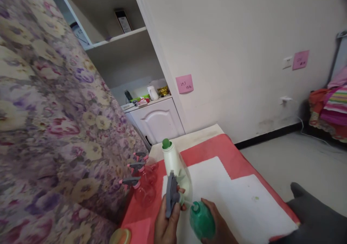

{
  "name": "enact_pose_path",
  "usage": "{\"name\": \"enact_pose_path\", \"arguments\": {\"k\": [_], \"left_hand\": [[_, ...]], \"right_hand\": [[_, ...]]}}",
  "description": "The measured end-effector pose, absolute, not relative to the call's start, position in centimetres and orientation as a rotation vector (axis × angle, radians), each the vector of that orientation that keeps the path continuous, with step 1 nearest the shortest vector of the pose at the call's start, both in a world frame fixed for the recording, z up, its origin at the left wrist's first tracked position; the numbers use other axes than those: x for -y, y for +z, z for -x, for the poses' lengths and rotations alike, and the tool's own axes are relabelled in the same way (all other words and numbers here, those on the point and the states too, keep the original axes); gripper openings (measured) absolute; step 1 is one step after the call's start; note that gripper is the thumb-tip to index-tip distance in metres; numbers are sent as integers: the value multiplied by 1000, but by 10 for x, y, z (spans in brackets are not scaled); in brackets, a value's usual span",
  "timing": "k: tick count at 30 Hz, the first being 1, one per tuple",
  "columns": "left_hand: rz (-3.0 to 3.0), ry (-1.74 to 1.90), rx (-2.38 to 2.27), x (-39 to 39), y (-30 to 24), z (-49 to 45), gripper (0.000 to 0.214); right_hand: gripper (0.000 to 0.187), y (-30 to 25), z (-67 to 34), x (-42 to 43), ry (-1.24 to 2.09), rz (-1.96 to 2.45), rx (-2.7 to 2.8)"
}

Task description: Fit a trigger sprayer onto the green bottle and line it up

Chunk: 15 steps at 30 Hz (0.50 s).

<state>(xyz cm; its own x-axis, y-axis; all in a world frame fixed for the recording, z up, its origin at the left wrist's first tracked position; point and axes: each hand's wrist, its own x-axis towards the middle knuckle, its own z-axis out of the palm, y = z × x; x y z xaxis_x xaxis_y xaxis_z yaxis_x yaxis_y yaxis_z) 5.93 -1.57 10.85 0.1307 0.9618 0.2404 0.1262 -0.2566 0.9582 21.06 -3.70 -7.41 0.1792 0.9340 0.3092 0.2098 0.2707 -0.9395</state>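
Observation:
My left hand (169, 218) is closed around a grey spray trigger head (171, 195), whose thin tube points toward the mouth of a green bottle (202, 220). That bottle is tilted, and my right hand (218, 218) grips it from the right side. Whether the tube's end is inside the neck is hard to tell. Just behind my hands stands a large pale green jug (173, 159) with a green top. To the left are several pink spray bottles (145, 191) with grey triggers.
White paper (217, 186) lies over a red cloth (214, 148) on the table. A round yellowish lid or jar (120, 236) sits at the near left. A floral curtain (62, 128) hangs close on the left. Behind are a shelf cabinet (159, 119) and a wall.

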Motion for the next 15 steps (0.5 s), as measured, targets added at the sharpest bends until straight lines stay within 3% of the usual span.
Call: {"name": "enact_pose_path", "arguments": {"k": [15], "left_hand": [[-1617, 1056, -1018, 13, 46, -83, 43]], "right_hand": [[91, -61, -211, 39, 805, 1147, 1287]]}}
